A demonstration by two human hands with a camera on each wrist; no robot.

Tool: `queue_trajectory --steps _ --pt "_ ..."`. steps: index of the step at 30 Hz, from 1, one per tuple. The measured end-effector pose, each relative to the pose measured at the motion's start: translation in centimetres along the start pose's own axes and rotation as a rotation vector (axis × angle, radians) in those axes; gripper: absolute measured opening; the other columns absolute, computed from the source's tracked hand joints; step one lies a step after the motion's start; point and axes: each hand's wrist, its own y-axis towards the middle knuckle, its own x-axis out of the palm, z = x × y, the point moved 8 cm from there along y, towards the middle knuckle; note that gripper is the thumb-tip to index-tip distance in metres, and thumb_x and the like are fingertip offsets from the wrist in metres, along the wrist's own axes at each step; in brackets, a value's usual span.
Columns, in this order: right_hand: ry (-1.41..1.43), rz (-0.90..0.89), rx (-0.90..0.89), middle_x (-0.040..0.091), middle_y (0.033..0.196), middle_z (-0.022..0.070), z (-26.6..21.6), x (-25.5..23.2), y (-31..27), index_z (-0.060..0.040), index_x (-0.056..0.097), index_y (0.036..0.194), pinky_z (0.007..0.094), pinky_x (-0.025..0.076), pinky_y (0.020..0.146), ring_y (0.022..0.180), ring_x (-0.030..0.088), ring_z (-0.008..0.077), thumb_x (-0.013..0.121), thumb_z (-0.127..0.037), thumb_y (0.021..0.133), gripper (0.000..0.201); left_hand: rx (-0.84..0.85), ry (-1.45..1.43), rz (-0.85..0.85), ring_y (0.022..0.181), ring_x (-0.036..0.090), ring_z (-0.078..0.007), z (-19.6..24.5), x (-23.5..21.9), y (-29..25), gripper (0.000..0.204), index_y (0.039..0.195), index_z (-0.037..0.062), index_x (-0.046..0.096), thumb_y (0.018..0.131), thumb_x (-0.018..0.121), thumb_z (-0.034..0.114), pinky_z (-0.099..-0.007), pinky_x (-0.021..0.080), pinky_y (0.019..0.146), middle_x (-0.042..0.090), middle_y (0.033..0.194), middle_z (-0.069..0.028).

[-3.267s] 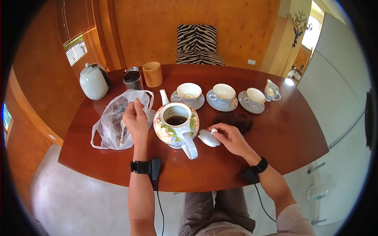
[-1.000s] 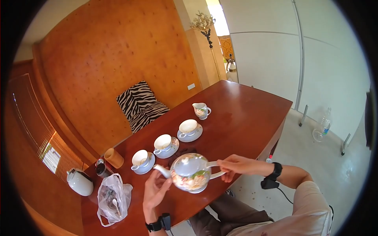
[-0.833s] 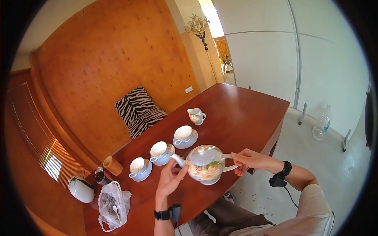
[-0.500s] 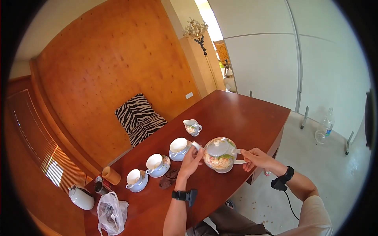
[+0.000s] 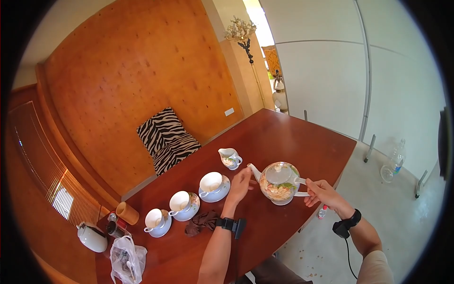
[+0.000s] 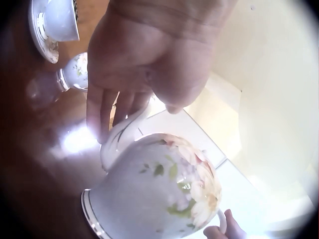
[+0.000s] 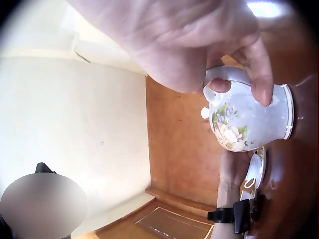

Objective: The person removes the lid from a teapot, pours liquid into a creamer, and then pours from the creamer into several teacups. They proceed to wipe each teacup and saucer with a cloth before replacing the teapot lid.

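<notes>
A floral white teapot (image 5: 278, 188), with its lid (image 5: 279, 173) on, stands upright at the right part of the table. My right hand (image 5: 325, 193) grips its handle, fingers curled round it; in the right wrist view, the teapot (image 7: 241, 122) shows beyond the fingers. My left hand (image 5: 242, 183) is at the spout (image 6: 122, 137), its fairly straight fingers extending behind it in the left wrist view. A floral creamer (image 5: 230, 159) sits just beyond my left hand. Left of that hand, a cup (image 5: 211, 181) rests on its saucer.
Two more cups on saucers (image 5: 194, 214) continue the row leftward. A crumpled brown cloth (image 5: 201, 224) lies by my left wrist. At the far left are a plastic bag (image 5: 128, 260), a white pot (image 5: 92, 237), a dark jar (image 5: 115, 229) and a wooden cup (image 5: 128, 213).
Earlier the teapot stood uncovered while my right hand held the lid. The lid is now on, and both hands have moved the teapot rightward along the table. The head view has turned right.
</notes>
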Motion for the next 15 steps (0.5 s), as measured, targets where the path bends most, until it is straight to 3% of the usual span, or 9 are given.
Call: queue_trajectory --steps 1,2,4,5,9,11,12,14,15 --pt "-0.003 -0.001 0.0 0.068 0.072 0.0121 0.0 -0.2 0.1 -0.0061 0.055 0.072 0.0306 0.061 0.061 0.064 0.071 0.0192 0.047 -0.057 0.103 0.061 -0.04 -0.034 0.106 0.075 0.068 -0.0137 -0.9 -1.2 0.7 0.044 0.13 0.001 0.058 0.105 0.053 0.037 -0.028 0.056 0.061 0.071 0.1 -0.0084" --pt "-0.006 0.004 0.007 0.068 0.072 0.0119 0.2 -0.4 0.1 -0.006 0.055 0.072 0.0306 0.061 0.061 0.064 0.071 0.0192 0.047 -0.057 0.103 0.061 -0.041 -0.036 0.108 0.075 0.068 -0.0137 -1.6 -1.7 1.6 0.044 0.13 0.001 0.058 0.105 0.053 0.037 -0.028 0.056 0.061 0.071 0.1 -0.0084" --pt "-0.014 0.007 0.016 0.067 0.072 0.0117 0.6 -0.1 0.2 -0.0059 0.055 0.072 0.0306 0.061 0.061 0.064 0.071 0.0192 0.047 -0.057 0.103 0.061 -0.11 0.1 0.308 0.063 0.067 -0.0132 -3.5 -4.5 2.8 0.04 0.134 0.0005 0.057 0.103 0.057 0.025 -0.0262 0.055 0.054 0.073 0.091 -0.009" --pt "-0.009 0.007 0.021 0.068 0.072 0.0113 0.7 -0.2 0.1 -0.0053 0.057 0.073 0.0305 0.061 0.061 0.064 0.071 0.0191 0.048 -0.057 0.103 0.061 -0.1 0.107 0.331 0.06 0.067 -0.0117 -3.8 -5.0 3.5 0.04 0.134 -0.0005 0.057 0.1 0.062 0.019 -0.0245 0.053 0.05 0.073 0.085 -0.0085" --pt "-0.008 -0.012 0.029 0.068 0.073 0.0102 0.7 -0.2 -0.1 -0.0034 0.062 0.076 0.0299 0.06 0.061 0.066 0.071 0.0187 0.048 -0.058 0.103 0.062 -0.068 0.181 0.39 0.061 0.068 -0.0119 -4.8 -4.8 6.1 0.036 0.126 -0.0027 0.061 0.098 0.064 0.02 -0.0274 0.054 0.051 0.073 0.078 -0.0091" --pt "-0.011 -0.017 0.034 0.069 0.073 0.0102 0.9 -0.2 0.0 -0.0029 0.063 0.077 0.0297 0.06 0.062 0.067 0.071 0.0185 0.048 -0.058 0.103 0.063 0.013 0.274 0.475 0.062 0.071 -0.0207 -4.8 -5.0 7.2 0.025 0.105 -0.0048 0.069 0.095 0.067 0.019 -0.0349 0.055 0.056 0.071 0.072 -0.0128" --pt "-0.015 -0.019 0.037 0.069 0.074 0.0102 1.0 -0.3 0.0 -0.0025 0.064 0.078 0.0296 0.06 0.062 0.067 0.071 0.0183 0.048 -0.059 0.103 0.063 0.01 0.274 0.476 0.062 0.071 -0.0207 -5.4 -5.1 7.5 0.025 0.105 -0.0048 0.069 0.095 0.067 0.019 -0.0349 0.055 0.056 0.071 0.072 -0.0128" --pt "-0.018 -0.022 0.037 0.069 0.074 0.0104 0.7 -0.3 -0.1 -0.0027 0.064 0.077 0.0296 0.06 0.063 0.068 0.071 0.0184 0.048 -0.059 0.103 0.064 0.163 0.583 0.562 0.067 0.071 -0.034 -3.0 -4.6 6.8 0.026 0.084 -0.0055 0.069 0.092 0.069 0.019 -0.0435 0.055 0.062 0.07 0.071 -0.019" --pt "-0.023 -0.022 0.034 0.069 0.075 0.0105 0.6 -0.3 -0.1 -0.0028 0.064 0.075 0.0295 0.06 0.063 0.068 0.071 0.0185 0.048 -0.059 0.102 0.064 0.161 0.582 0.559 0.067 0.071 -0.034 -2.9 -4.2 6.4 0.026 0.084 -0.0055 0.069 0.092 0.069 0.019 -0.0435 0.055 0.062 0.07 0.071 -0.019"
